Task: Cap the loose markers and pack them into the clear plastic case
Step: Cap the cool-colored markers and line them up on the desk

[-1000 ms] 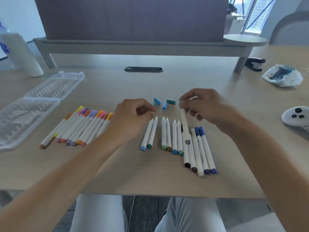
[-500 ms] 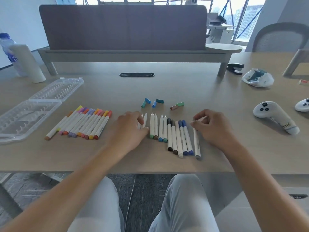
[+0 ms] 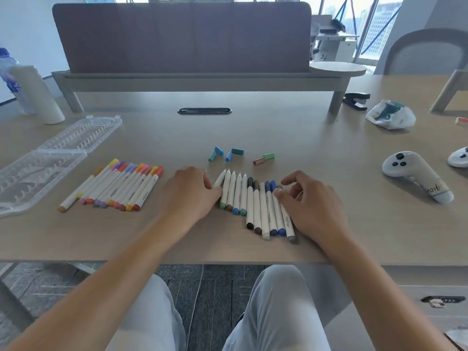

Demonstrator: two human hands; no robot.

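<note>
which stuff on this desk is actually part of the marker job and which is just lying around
Part of the job:
- uncapped markers by the left hand
- capped dark and blue markers by the right hand
- loose caps
- capped warm-coloured markers
- open clear case

Just lying about:
- white controllers
- stapler
- crumpled bag
- paper roll
- bottle

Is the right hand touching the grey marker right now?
Touching. Head view shows the right hand with fingertips resting on the grey marker at the row's right end.
</note>
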